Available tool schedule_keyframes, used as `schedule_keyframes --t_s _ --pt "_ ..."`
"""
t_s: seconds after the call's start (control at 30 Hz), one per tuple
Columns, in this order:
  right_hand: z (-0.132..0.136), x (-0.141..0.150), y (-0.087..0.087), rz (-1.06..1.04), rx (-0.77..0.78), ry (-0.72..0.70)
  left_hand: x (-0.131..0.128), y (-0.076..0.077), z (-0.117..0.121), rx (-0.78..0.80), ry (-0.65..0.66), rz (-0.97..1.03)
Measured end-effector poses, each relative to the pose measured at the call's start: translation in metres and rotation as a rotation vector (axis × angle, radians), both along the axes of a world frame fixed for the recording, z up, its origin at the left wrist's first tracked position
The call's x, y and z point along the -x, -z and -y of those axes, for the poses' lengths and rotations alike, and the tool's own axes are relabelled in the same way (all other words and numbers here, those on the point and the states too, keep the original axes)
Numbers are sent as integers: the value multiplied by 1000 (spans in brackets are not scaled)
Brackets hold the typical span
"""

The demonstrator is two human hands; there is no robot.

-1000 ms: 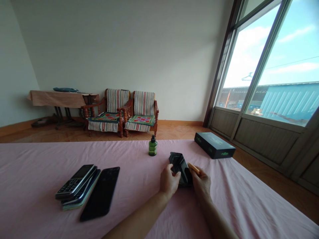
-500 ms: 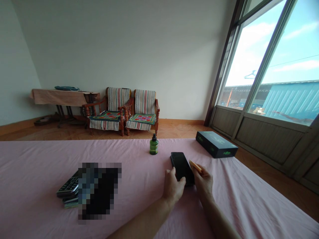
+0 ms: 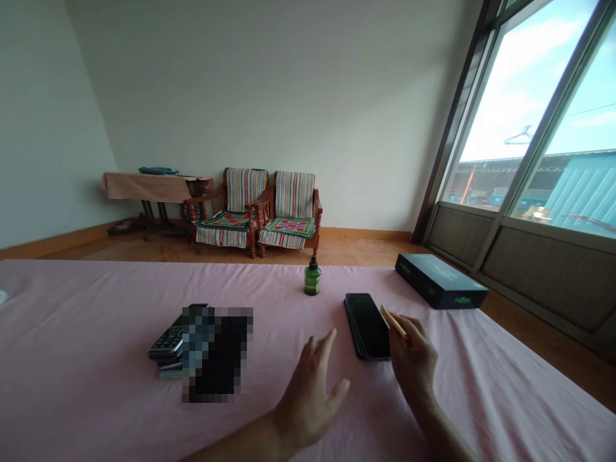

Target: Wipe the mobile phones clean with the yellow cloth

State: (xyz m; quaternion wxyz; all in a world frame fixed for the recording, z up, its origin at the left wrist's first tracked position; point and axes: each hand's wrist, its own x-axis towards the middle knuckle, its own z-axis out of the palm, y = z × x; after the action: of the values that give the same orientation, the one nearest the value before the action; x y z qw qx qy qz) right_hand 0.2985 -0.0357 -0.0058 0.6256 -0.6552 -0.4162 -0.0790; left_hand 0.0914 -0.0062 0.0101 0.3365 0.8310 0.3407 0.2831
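A black phone stack (image 3: 366, 324) lies flat on the pink tablecloth (image 3: 96, 321). My right hand (image 3: 414, 362) rests just right of it, fingers closed on a thin yellow-orange stick (image 3: 393, 321) that points up and away. Over the cloth left of the black phones hovers my left hand (image 3: 312, 394), its fingers spread and nothing in them. A pile of several phones (image 3: 171, 346) lies further left, a keypad phone on top, partly covered by a blurred patch.
A small green bottle (image 3: 312, 280) stands behind the black phones. A dark box (image 3: 440, 289) lies near the table's right edge. Two wooden chairs (image 3: 260, 215) and a side table (image 3: 154, 189) stand by the far wall. Large windows fill the right side.
My left hand has let go of the black phone and drawn back toward me, opening. The phone now lies flat. The view has shifted to the left.
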Motion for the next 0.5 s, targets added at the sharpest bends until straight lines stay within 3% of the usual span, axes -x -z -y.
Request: schedule_keyframes --t_s 0.1,0.27,0.37,0.5 --pt "4 12 -3 106 6 -55 55 -2 -5 -158 -36 -200" --pt "6 28 -6 146 39 -126 131 1 -21 -424 -287 -448" --pt "6 31 -4 154 54 -117 155 10 -23 -488 -372 -582" --pt "4 31 1 188 55 -149 158 16 -22 -502 -393 -663"
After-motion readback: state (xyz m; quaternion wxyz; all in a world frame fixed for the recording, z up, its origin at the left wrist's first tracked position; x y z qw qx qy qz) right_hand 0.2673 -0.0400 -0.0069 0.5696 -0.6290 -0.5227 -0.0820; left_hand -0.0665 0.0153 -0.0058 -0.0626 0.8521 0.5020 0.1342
